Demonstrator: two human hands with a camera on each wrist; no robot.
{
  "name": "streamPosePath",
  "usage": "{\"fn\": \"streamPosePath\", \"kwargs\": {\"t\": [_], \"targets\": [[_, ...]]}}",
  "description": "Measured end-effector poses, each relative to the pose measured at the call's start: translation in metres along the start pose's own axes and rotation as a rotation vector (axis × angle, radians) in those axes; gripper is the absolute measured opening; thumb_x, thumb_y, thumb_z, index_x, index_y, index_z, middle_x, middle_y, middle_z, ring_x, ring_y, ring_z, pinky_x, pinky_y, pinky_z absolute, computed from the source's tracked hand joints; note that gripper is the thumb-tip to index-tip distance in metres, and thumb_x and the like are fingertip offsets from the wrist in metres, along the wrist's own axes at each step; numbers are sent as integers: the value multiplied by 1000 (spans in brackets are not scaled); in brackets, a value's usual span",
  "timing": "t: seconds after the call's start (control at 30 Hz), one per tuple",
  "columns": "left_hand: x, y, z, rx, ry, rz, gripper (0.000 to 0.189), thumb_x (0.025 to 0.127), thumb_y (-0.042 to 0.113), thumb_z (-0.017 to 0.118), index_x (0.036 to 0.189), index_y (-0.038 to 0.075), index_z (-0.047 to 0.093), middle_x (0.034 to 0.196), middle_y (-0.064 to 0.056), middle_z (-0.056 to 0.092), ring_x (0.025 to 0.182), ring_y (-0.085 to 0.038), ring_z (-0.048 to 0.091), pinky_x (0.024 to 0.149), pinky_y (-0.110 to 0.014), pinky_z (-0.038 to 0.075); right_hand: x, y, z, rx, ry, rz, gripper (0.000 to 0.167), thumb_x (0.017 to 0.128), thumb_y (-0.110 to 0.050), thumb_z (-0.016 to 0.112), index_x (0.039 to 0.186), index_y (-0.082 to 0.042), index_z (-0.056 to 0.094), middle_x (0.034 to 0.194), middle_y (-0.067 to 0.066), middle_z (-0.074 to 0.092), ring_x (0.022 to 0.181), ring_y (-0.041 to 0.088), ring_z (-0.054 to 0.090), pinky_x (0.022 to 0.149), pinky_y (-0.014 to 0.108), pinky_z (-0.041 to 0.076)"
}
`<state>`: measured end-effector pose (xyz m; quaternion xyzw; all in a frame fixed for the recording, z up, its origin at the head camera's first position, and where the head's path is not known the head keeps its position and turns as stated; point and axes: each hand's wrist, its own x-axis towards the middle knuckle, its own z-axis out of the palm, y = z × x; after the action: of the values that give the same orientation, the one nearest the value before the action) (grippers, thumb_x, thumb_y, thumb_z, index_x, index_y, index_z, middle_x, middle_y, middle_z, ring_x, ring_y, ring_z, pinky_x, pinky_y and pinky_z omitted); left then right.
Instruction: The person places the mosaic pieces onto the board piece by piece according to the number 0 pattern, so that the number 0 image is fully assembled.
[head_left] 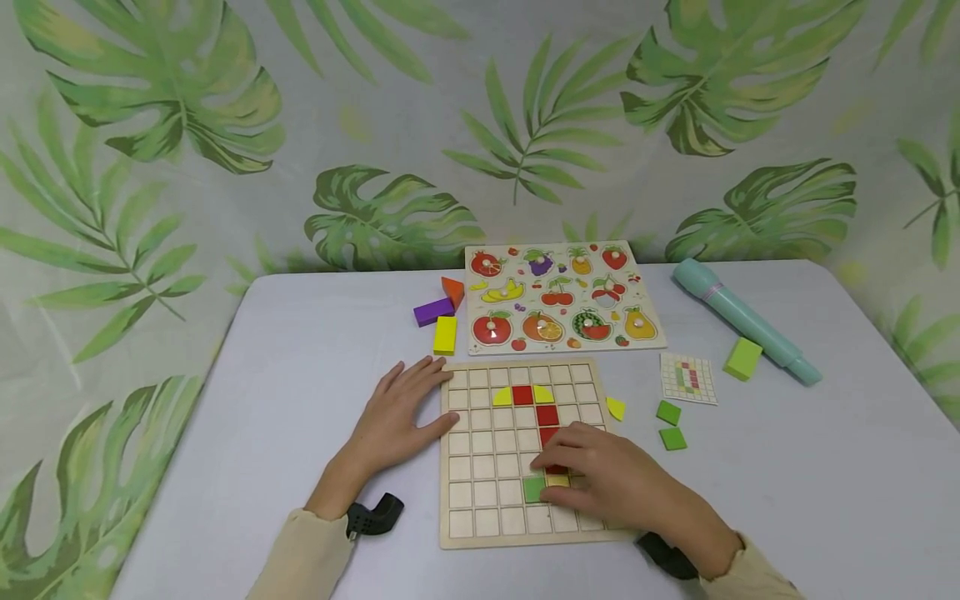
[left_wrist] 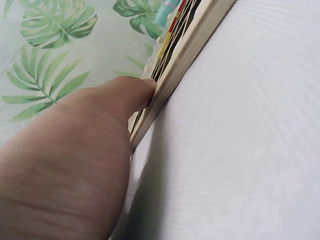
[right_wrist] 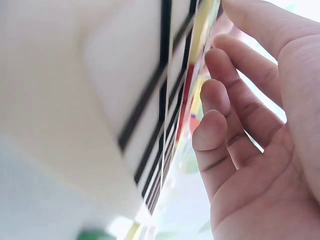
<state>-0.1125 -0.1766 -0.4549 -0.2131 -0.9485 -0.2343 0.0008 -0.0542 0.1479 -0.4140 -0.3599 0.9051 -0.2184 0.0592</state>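
A square wooden grid board [head_left: 461,521] lies flat before me. My left hand [head_left: 397,417] rests at its left edge, fingers straight, thumb tip on the rim [left_wrist: 167,75]. Low over the board is my right hand [head_left: 607,471], fingers loosely bent. Its thumb tip is right at the edge of a green square tile [head_left: 533,490], which lies in a cell. Red tiles [head_left: 547,415] run down one column above a yellow tile [head_left: 557,481], partly under the fingers. Two yellow curved tiles [head_left: 502,397] flank a red tile [head_left: 522,396] in an upper row.
Right of the board lie a yellow curved piece [head_left: 615,408], green tiles [head_left: 672,438], a pattern card [head_left: 688,378], a green block [head_left: 742,358] and a teal tube [head_left: 742,321]. Behind it are a fruit puzzle [head_left: 562,308] and yellow [head_left: 445,336], purple [head_left: 433,312] and orange [head_left: 453,292] blocks.
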Motion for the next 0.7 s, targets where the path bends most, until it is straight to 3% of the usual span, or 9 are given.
{"fn": "streamPosePath", "kwargs": {"t": [0.4,0.7], "targets": [[0,1,-1,-10,-3,0,66,96,54,64,151,19,53,163,1,42,156,-21,30,130,-49,14,-9,35,-23,0,126,133,31,87,-32,84,116,-26,76,116,-16,68,111,10,63,92,37,60],[0,0,-1,-8,8,8,66,95,53,65,150,18,54,163,-1,43,155,-23,31,130,-51,15,-17,58,-40,50,184,173,37,87,-17,84,122,-19,74,117,-7,71,91,10,57,75,30,55]]}}
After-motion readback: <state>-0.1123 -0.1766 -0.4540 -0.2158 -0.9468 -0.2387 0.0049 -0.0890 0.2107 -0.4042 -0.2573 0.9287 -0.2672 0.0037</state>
